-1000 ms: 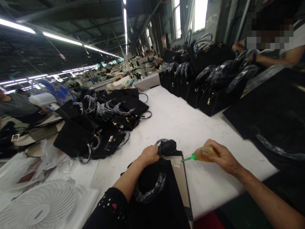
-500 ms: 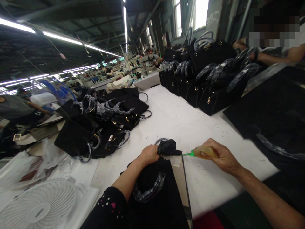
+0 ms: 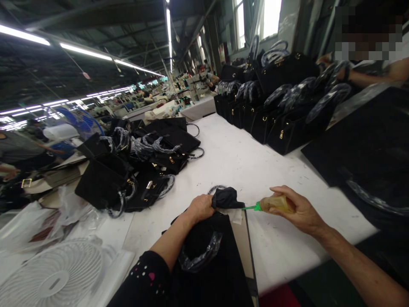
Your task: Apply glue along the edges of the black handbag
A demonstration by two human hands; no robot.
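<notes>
A black handbag (image 3: 209,260) lies on the white table (image 3: 249,170) right in front of me, its handle wrapped in clear plastic. My left hand (image 3: 200,207) is closed on a folded black flap (image 3: 226,198) at the bag's top edge. My right hand (image 3: 298,211) grips a small amber squeeze bottle (image 3: 275,204) with a green nozzle. The nozzle tip touches the flap just right of my left hand.
A heap of black handbags (image 3: 140,162) lies on the left of the table. A row of upright bags (image 3: 275,106) stands at the back right, where another person's arm (image 3: 370,74) reaches. A white fan (image 3: 54,277) sits at the lower left, a large black panel (image 3: 367,145) on the right.
My right hand has swung the bottle left and slightly up, so the green nozzle now meets the black flap. My left hand has stayed put.
</notes>
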